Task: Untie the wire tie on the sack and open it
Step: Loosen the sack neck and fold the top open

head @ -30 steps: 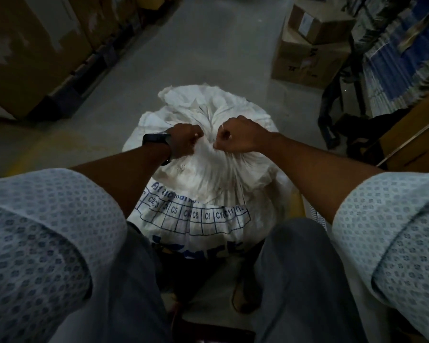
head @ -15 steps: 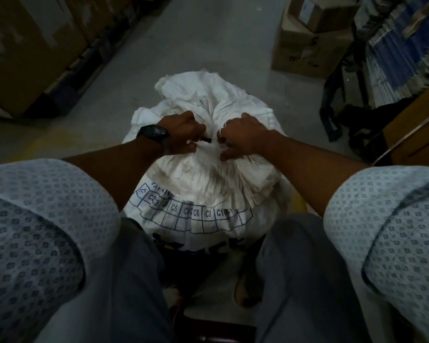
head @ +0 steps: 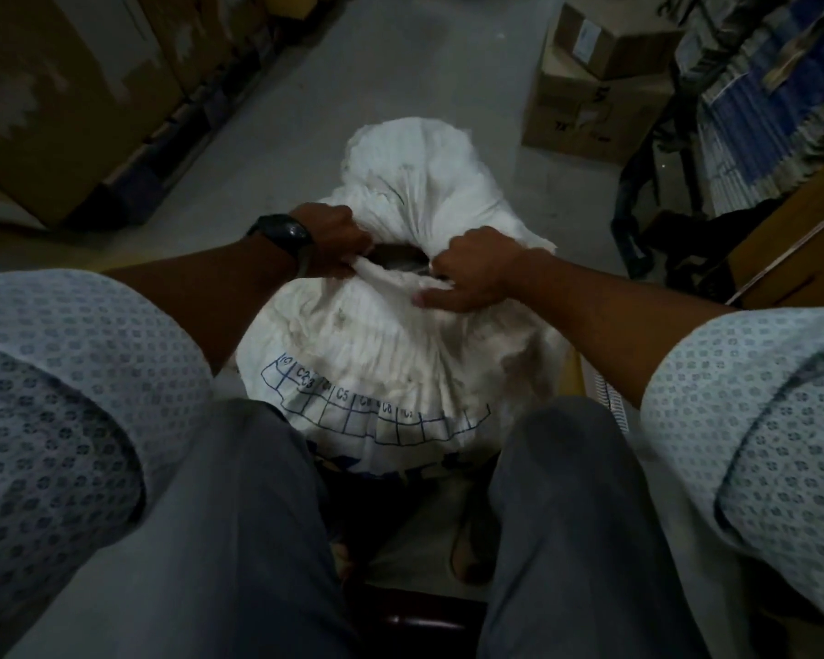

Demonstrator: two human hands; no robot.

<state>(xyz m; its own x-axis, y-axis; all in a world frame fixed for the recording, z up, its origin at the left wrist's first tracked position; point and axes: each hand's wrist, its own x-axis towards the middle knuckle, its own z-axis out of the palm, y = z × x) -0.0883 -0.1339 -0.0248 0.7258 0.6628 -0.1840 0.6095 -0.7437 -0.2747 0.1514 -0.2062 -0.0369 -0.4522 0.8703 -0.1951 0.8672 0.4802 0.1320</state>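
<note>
On the floor between the person's knees, in the head camera's one view, the white sack stood with its mouth newly parted. Half a second earlier both fists had been bunched close together over a gathered neck; now the left hand and the right hand had drawn apart, and a dark slit of an opening showed between them. No wire tie could be made out anywhere in the frame, so the tie was probably already off and the job had passed from untying to widening the mouth. The view had also tipped a little, which brought more of the far flap into sight.

The left hand's fingers were curled shut on the near-left edge of the sack's rim, a black wristwatch sitting just behind them. The right hand's fingers were closed over the rim on the right, the thumb stretched flat along the cloth below.

The sack looked like woven plastic cloth, matt and limp, creased into fine radiating pleats below the rim where it had been cinched. A hand-drawn blue grid with labels such as C5 ran in an arc across its near face. The loose upper flap lay folded away, crumpled and ragged at the edge. What lay inside was too dark to tell. Cardboard boxes stood well apart on the grey concrete floor.
</note>
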